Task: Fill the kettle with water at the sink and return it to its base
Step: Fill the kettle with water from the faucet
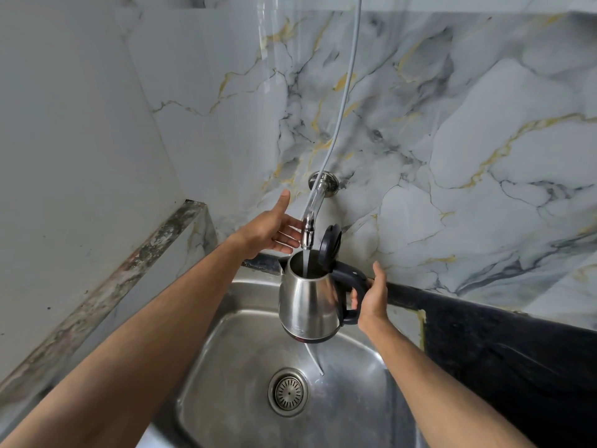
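A steel kettle (307, 299) with a black handle hangs in the air above the steel sink (226, 376). Its black lid (330, 244) stands flipped open. My right hand (373, 297) grips the handle from the right. Water runs from the chrome tap (311, 218) straight down into the kettle's mouth. My left hand (274, 227) is beside the tap's spout on the left, fingers spread, fingertips at or just short of the nozzle, holding nothing. The kettle's base is out of view.
The sink's drain strainer (287, 392) lies below the kettle. A black counter (504, 350) runs to the right of the sink. Marble wall tiles rise behind, with a grey hose (347, 92) hanging down to the tap. A stone ledge (135, 263) is at left.
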Demonstrator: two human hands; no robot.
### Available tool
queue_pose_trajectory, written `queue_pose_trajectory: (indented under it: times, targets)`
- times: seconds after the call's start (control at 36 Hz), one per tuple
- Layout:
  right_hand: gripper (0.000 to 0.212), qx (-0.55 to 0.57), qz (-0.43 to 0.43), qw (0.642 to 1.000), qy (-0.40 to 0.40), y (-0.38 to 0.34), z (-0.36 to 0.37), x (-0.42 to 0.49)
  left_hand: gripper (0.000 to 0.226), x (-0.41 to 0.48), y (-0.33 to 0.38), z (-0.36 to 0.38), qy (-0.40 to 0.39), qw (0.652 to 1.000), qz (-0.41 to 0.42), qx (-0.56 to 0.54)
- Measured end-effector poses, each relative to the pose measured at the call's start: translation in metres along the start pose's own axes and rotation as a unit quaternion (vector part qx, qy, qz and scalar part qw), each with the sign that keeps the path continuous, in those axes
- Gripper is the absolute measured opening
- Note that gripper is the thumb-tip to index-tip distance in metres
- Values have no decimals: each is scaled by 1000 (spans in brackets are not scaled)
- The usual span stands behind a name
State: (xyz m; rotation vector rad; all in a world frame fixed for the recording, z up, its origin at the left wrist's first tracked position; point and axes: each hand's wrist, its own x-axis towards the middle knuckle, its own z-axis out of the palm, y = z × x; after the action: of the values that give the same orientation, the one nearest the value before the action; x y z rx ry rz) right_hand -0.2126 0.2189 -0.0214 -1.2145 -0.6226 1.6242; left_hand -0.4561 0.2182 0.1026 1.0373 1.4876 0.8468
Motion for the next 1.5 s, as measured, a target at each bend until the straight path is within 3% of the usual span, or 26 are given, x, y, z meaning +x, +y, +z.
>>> queue_pose_trajectory:
  times: [0.61,0.81,1.28,1.5]
  targets:
    - [52,-20,0,1000,-8,-4,7,-5,94,0,0,2,13,1000,12,6]
    - [53,-22,-3,1000,-12,-2,6,-4,78,-2,0,3,20,1000,20,13]
    - [56,-13,14,1000,-23,-2,5,-3,80,-2,-1,3,16,999,30,1]
    - [57,-18,13,1000,-21,-1,4,-3,49,-4,-3,5,18,998,53,18]
